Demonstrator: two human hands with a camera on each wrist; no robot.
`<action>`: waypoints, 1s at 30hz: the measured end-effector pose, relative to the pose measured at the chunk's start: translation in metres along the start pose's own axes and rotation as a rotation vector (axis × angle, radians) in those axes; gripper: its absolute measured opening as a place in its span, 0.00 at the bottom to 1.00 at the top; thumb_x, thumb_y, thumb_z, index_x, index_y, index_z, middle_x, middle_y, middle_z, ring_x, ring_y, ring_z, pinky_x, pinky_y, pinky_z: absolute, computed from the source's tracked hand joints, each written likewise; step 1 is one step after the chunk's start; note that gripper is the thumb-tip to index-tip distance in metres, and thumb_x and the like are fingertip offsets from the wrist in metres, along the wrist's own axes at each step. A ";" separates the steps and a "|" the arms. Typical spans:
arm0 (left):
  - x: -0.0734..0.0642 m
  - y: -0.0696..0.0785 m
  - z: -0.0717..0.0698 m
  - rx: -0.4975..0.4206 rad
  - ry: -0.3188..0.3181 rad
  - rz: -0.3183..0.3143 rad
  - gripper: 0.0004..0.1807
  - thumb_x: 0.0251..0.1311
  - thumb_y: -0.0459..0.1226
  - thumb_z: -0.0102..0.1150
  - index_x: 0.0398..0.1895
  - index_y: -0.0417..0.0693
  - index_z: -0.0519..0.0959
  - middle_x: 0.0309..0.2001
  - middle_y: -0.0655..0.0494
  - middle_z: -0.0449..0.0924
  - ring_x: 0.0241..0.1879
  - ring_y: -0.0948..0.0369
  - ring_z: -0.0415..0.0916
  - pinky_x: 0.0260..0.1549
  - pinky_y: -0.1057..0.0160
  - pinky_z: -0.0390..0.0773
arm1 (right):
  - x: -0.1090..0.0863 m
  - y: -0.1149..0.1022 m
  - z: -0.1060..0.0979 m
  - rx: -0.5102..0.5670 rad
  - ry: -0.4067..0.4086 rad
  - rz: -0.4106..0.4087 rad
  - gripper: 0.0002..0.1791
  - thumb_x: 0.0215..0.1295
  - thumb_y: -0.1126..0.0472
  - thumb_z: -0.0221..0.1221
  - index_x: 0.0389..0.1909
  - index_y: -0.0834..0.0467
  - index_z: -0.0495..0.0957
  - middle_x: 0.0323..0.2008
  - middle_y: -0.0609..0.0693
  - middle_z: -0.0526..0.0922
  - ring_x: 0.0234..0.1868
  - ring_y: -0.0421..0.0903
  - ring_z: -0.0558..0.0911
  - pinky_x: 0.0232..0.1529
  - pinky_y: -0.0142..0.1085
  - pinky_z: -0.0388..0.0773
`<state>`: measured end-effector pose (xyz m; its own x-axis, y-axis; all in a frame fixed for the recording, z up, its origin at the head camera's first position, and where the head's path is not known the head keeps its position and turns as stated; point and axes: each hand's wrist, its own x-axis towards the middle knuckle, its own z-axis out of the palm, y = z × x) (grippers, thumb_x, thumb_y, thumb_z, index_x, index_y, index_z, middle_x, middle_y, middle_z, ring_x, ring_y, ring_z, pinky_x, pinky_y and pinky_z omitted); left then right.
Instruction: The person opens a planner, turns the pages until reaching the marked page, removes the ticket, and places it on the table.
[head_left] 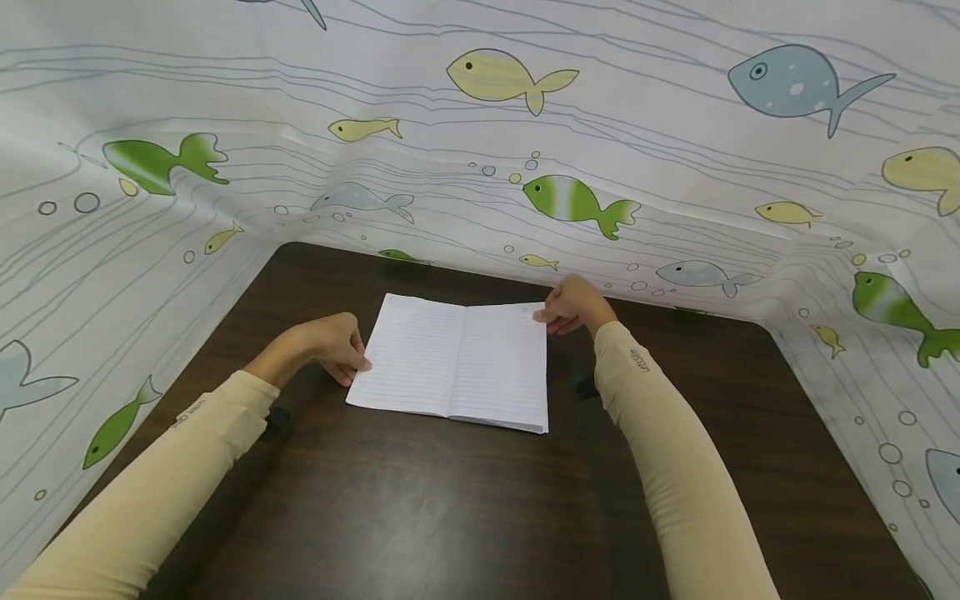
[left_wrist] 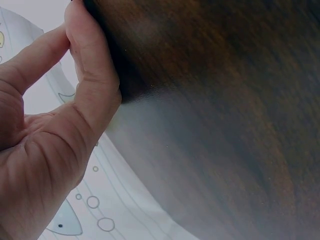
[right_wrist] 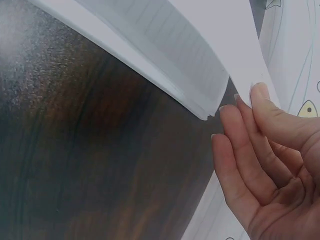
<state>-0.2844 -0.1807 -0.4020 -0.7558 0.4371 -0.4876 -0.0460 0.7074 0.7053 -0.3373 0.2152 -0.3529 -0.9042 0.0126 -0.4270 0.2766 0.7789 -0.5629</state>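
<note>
An open notebook (head_left: 498, 362) with lined white pages lies on the dark table. My left hand (head_left: 333, 343) pinches its left edge, thumb on top of the page. In the left wrist view the thumb and finger of the left hand (left_wrist: 65, 115) meet near the top; the notebook is out of that view. My right hand (head_left: 576, 302) is at the upper right corner. In the right wrist view the right hand (right_wrist: 270, 165) pinches a page corner between thumb and index finger, raised off the pages (right_wrist: 165, 45) beneath. Its other fingers are loosely bent.
The dark brown wooden table (head_left: 390, 508) extends around the notebook. White sheeting (head_left: 420, 158) printed with fish and wavy lines rises behind the table and on both sides. A dark strap piece (head_left: 276, 423) shows under the left wrist, another (head_left: 585, 385) under the right.
</note>
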 end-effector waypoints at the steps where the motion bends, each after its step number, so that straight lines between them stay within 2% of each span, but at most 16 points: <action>1: 0.000 0.000 0.000 0.002 0.000 0.001 0.11 0.71 0.28 0.66 0.42 0.28 0.73 0.31 0.47 0.80 0.27 0.60 0.83 0.34 0.61 0.93 | -0.001 -0.001 -0.001 -0.001 0.002 -0.002 0.16 0.70 0.63 0.72 0.49 0.69 0.82 0.34 0.55 0.90 0.34 0.48 0.91 0.56 0.50 0.91; 10: 0.001 0.000 0.000 0.012 0.000 -0.005 0.11 0.71 0.28 0.67 0.43 0.28 0.73 0.31 0.47 0.81 0.27 0.60 0.84 0.33 0.61 0.93 | -0.003 -0.009 -0.007 0.064 0.031 -0.023 0.16 0.69 0.64 0.73 0.48 0.69 0.82 0.30 0.52 0.89 0.37 0.50 0.93 0.58 0.52 0.90; 19: 0.002 -0.002 0.000 0.009 0.005 -0.009 0.12 0.71 0.28 0.67 0.44 0.28 0.73 0.31 0.47 0.81 0.27 0.60 0.84 0.33 0.61 0.93 | -0.011 -0.023 -0.009 0.132 0.037 -0.067 0.19 0.68 0.68 0.72 0.55 0.73 0.82 0.33 0.55 0.89 0.28 0.45 0.91 0.37 0.40 0.94; 26: 0.001 0.000 0.000 0.006 0.000 -0.011 0.11 0.71 0.28 0.66 0.43 0.28 0.73 0.31 0.48 0.80 0.27 0.61 0.83 0.33 0.62 0.93 | -0.017 -0.036 -0.009 0.157 0.067 -0.120 0.18 0.68 0.70 0.71 0.54 0.74 0.82 0.40 0.59 0.88 0.29 0.44 0.91 0.38 0.38 0.93; 30: 0.001 0.001 0.001 0.009 -0.002 -0.013 0.11 0.71 0.28 0.66 0.43 0.27 0.74 0.31 0.48 0.81 0.27 0.61 0.83 0.33 0.62 0.93 | -0.019 -0.042 -0.009 0.161 0.075 -0.137 0.16 0.67 0.71 0.71 0.52 0.74 0.83 0.41 0.61 0.89 0.30 0.44 0.91 0.38 0.39 0.94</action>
<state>-0.2845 -0.1791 -0.4022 -0.7536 0.4295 -0.4976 -0.0495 0.7178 0.6944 -0.3347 0.1879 -0.3153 -0.9568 -0.0356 -0.2884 0.1923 0.6665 -0.7203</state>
